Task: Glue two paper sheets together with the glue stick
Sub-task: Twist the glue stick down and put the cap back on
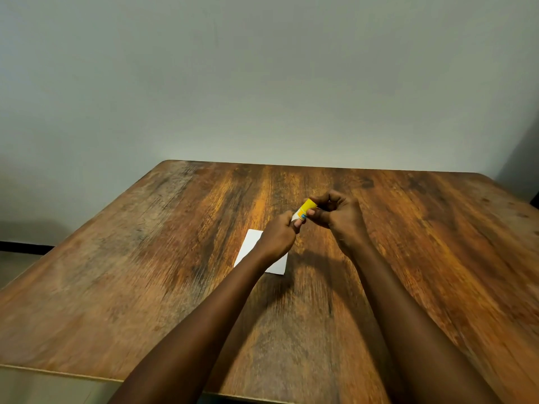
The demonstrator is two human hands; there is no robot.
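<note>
A small yellow glue stick (304, 210) is held above the wooden table (145, 258) between both hands. My right hand (338, 220) grips its yellow upper end with curled fingers. My left hand (278, 236) pinches its white lower end. A white paper sheet (250, 244) lies flat on the table under my left hand and wrist, partly hidden by them. Whether a second sheet lies there I cannot tell.
The table's near edge runs along the bottom left, its far edge meets a plain pale wall (262, 83). A dark floor strip shows at the left.
</note>
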